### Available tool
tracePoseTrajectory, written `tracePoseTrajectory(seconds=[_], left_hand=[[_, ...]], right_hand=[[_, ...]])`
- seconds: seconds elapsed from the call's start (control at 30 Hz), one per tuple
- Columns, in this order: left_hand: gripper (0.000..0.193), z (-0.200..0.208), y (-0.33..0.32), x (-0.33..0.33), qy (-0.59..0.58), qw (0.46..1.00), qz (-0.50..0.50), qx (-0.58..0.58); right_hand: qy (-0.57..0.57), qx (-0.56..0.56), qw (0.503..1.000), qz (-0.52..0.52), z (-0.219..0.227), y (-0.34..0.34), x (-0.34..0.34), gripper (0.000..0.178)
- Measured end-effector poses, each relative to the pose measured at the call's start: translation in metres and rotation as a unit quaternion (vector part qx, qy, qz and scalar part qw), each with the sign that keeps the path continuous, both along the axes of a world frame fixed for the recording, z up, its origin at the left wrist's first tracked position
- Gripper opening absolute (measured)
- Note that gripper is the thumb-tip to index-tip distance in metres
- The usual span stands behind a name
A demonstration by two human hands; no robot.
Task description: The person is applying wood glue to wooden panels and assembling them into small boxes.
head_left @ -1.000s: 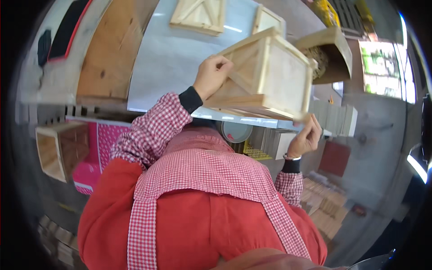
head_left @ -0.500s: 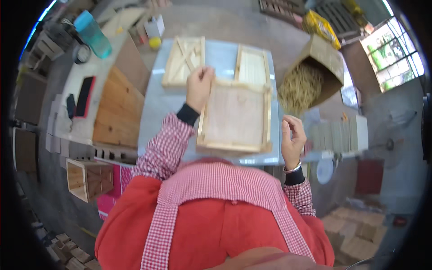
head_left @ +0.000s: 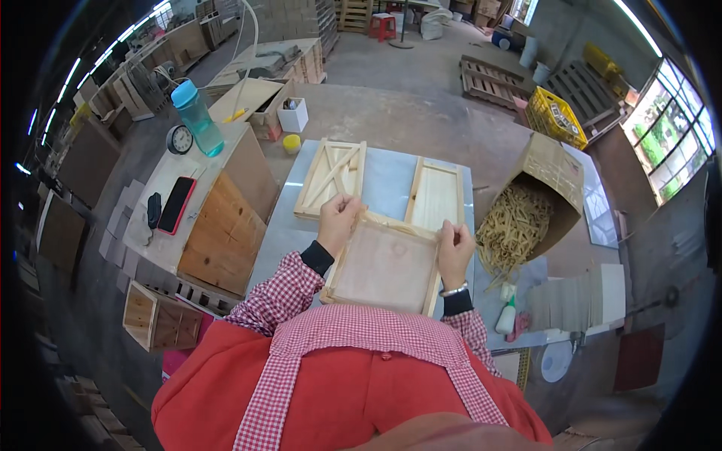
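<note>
Fingers of the left hand [head_left: 338,224] and right hand [head_left: 455,257] curl at the far corners of the wooden box [head_left: 385,263]; I cannot tell whether they grip. Pale and strip-framed, it sits by the near edge of the table [head_left: 387,184]. Earlier, the right hand stood clear. Lettering marks the yellow crate [head_left: 555,119].

The left hand [head_left: 338,225] and right hand [head_left: 456,257], fingers curled, are at a wooden box's [head_left: 385,269] far corners.
</note>
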State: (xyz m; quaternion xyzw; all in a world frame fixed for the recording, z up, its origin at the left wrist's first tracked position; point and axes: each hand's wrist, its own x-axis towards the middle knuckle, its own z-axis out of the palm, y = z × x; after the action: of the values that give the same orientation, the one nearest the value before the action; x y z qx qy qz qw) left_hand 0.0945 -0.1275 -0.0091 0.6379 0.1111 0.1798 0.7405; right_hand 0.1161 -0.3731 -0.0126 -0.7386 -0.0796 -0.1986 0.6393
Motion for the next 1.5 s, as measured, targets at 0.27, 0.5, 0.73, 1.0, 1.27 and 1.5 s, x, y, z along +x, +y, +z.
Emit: tracePoseTrajectory(seconds=[0.27,0.5,0.73,1.0,1.27,1.5], left_hand=[[0.019,0.005,0.004,-0.002,-0.002,0.992,0.037,0.119],[0.016,0.004,0.003,-0.006,-0.003,0.990,-0.071,-0.120],[0.021,0.001,0.027,-0.014,-0.119,0.880,-0.049,0.458],[0.033,0.019,0.012,-0.026,0.039,0.994,-0.052,0.091],[0.036,0.027,0.012,-0.028,0.042,0.987,-0.011,0.157],[0.029,0.016,0.015,-0.024,0.016,0.967,0.010,0.253]], right_hand=[[-0.009,-0.038,0.999,-0.033,0.009,0.007,0.022,0.030],[0.026,0.005,0.999,-0.022,0.008,0.006,0.011,0.030],[-0.137,-0.140,0.981,0.001,-0.013,0.008,0.030,0.023],[0.004,0.040,0.999,0.037,-0.007,0.020,0.017,0.023],[0.079,-0.230,0.880,-0.408,-0.205,-0.136,0.055,0.021],[0.419,-0.275,0.807,-0.312,-0.337,-0.236,0.019,0.027]])
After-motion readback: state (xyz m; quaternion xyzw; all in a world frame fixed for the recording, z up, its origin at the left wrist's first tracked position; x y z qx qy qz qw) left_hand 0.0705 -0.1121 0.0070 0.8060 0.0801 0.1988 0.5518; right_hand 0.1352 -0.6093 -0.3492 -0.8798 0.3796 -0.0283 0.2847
